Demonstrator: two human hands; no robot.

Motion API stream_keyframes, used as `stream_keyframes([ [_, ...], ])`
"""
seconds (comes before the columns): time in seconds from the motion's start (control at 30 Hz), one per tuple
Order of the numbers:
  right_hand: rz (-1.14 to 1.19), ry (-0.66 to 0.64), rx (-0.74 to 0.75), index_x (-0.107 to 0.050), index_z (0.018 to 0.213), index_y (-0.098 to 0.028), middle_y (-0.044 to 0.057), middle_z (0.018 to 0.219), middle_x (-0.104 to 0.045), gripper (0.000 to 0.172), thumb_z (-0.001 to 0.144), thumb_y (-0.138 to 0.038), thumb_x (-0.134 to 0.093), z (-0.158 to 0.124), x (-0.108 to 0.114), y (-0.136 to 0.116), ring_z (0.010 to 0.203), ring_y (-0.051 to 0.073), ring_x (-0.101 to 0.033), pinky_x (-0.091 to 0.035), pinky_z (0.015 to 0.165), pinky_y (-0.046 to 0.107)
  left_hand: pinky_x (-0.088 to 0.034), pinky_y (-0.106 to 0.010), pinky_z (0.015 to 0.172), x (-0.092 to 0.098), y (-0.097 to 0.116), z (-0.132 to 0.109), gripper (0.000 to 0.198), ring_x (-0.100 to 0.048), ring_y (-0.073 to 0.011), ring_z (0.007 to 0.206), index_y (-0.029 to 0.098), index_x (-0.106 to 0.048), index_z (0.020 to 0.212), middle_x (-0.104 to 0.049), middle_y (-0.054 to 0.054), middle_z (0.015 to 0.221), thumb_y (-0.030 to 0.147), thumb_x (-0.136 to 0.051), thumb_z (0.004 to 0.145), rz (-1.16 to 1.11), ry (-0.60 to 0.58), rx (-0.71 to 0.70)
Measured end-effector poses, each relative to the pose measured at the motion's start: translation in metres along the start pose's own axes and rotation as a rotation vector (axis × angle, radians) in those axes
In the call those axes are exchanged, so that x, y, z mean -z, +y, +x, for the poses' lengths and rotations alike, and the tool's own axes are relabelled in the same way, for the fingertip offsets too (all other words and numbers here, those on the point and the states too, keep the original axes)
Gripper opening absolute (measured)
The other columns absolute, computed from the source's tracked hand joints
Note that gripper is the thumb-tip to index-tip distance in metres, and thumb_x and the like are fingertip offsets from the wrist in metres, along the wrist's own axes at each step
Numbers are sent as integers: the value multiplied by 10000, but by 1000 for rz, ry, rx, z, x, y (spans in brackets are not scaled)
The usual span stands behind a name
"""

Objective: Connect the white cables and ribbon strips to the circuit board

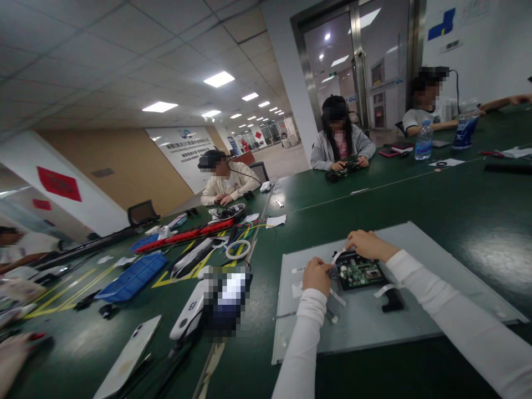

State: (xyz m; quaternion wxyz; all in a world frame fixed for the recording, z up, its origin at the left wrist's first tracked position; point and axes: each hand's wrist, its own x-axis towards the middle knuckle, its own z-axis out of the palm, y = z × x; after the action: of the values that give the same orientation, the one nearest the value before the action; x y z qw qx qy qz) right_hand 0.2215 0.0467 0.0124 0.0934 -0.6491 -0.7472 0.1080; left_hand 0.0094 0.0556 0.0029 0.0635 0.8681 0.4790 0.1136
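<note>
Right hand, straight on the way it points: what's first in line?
The right hand points leftward over the green circuit board, toward the left hand. Likely first is the white ribbon strip at its fingertips, which it may already be touching; depth is unclear.

Both hands (pixel 316 275) (pixel 366 244) forward, fingers curled.

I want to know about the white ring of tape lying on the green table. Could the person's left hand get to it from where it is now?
Probably yes. The left hand rests at the circuit board on the grey panel, and the white tape ring lies off to its left on the green table. Only bare panel and table lie between.
</note>
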Motion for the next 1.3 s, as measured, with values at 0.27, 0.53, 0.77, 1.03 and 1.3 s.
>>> stream_keyframes([
  [0.27, -10, 8, -11, -612, 1000, -310, 49, 1133, -494, 408, 753, -75, -388, -2, 2, -3, 1039, 216, -423, -318, 825, 352, -360, -263, 840, 6, 4, -1, 351, -456, -166, 911, 221, -662, 911, -537, -44, 915, 32, -436, 721, -28, -23, 32],
  [0.53, -18, 8, -15, -617, 993, -304, 50, 1127, -501, 384, 753, -92, -406, -1, 2, -3, 1036, 215, -431, -326, 825, 342, -364, -257, 837, 7, 4, 0, 320, -458, -164, 918, 202, -672, 879, -546, -49, 925, 53, -428, 734, -31, -30, 47],
  [0.77, -28, 15, -19, -626, 977, -293, 54, 1127, -509, 380, 755, -94, -391, -1, 2, -4, 1034, 221, -441, -337, 814, 349, -368, -253, 821, 7, 4, -1, 316, -464, -161, 910, 192, -678, 838, -553, -51, 908, 37, -427, 724, -37, -7, 50],
  [1.03, -23, -6, -41, -634, 947, -215, 84, 1025, -578, 326, 754, -111, -394, 0, 6, -7, 978, 216, -502, -359, 792, 325, -336, -247, 854, 11, 9, -3, 341, -443, -164, 937, 196, -651, 896, -537, -50, 931, 29, -408, 725, -32, -24, 41],
  [1.3, -30, -10, 10, -566, 1068, -321, 44, 1117, -526, 466, 714, -66, -402, -4, 8, -10, 1015, 205, -481, -360, 789, 312, -314, -246, 843, 6, 9, -3, 457, -408, -158, 939, 303, -564, 1069, -487, -28, 980, 31, -375, 754, -48, -65, 24],
])
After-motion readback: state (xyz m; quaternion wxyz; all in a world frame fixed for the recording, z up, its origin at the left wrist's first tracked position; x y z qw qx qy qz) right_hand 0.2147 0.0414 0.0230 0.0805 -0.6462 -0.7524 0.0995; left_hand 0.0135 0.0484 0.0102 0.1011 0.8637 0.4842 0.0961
